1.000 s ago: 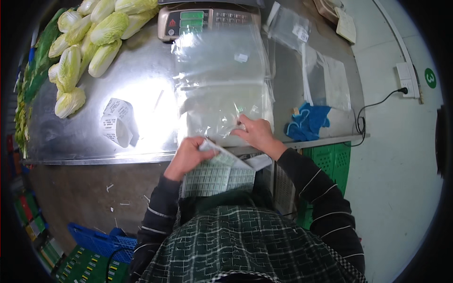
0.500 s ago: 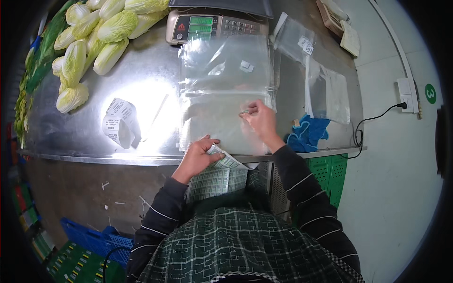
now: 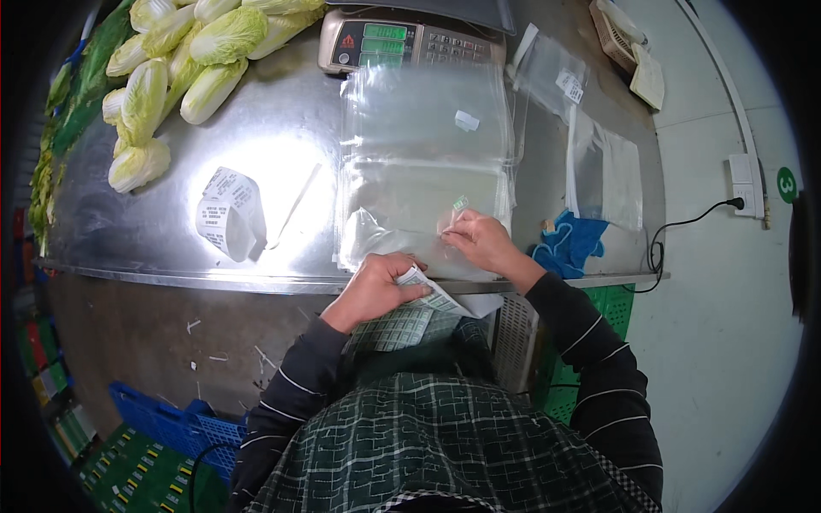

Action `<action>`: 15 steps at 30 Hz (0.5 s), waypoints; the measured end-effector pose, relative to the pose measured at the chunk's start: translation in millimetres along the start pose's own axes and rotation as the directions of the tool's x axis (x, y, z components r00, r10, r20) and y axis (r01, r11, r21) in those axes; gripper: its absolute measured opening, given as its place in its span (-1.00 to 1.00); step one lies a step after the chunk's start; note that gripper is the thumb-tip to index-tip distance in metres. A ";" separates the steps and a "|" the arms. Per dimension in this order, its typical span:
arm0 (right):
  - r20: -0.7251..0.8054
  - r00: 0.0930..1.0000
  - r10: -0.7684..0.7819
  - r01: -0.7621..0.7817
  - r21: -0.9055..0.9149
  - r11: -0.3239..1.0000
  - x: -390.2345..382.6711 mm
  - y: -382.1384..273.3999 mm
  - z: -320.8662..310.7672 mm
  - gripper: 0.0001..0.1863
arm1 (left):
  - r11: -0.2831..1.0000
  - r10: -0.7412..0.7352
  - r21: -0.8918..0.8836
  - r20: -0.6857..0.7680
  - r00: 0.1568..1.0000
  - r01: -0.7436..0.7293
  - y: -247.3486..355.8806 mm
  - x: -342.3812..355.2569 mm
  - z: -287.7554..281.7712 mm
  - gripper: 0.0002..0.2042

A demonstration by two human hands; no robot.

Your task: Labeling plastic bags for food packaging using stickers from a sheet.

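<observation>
My left hand (image 3: 376, 289) is closed on a sheet of small green-and-white stickers (image 3: 438, 299), which hangs folded over the table's front edge. A stack of clear plastic bags (image 3: 402, 192) lies flat in front of me. One small green sticker (image 3: 461, 203) sits on the top bag. Just below that sticker, my right hand (image 3: 486, 244) is pinched at the bag's film, with creases running from the fingertips. The film also ripples near the bag's lower left corner. A white label (image 3: 467, 120) shows farther up the stack.
Behind the bags stands a scale (image 3: 410, 43) with a lit display. Chinese cabbages (image 3: 144, 103) are heaped at the far left. A curled label strip (image 3: 229, 214) lies left of the bags. To the right are a blue cloth item (image 3: 571, 244) and more bags (image 3: 605, 167).
The small sticker that was in my right fingertips is now on the top bag. My right hand has drawn slightly nearer to me, and the bag's film has rippled. The view has shifted slightly.
</observation>
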State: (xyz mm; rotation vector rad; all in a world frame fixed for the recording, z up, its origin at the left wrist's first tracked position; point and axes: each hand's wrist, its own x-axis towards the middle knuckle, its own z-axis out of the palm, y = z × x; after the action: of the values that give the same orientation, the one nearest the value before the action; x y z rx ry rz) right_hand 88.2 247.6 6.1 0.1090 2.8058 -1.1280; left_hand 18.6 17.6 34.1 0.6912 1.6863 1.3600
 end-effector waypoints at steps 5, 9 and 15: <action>0.098 0.947 0.305 -0.321 0.282 0.904 9.5 2.7 4.6 -0.77 | 0.995 -0.097 0.055 0.194 0.976 0.088 -4.2 -4.0 6.6 -0.80; 0.085 0.949 0.305 -0.312 0.083 0.947 17.7 -11.5 -4.1 -0.75 | 0.996 0.076 0.060 -0.083 0.994 -0.071 -19.8 12.7 3.1 -0.78; -0.425 0.838 0.342 -0.201 0.342 0.918 57.7 -12.0 -85.8 -0.81 | 0.994 0.000 0.108 -0.084 0.996 0.009 -36.6 16.3 3.8 -0.75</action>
State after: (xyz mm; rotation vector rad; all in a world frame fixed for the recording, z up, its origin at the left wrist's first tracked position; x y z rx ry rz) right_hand 22.8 299.9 68.0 0.9105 2.8482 -1.6004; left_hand 16.9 23.5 -5.7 0.7002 1.8380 1.3179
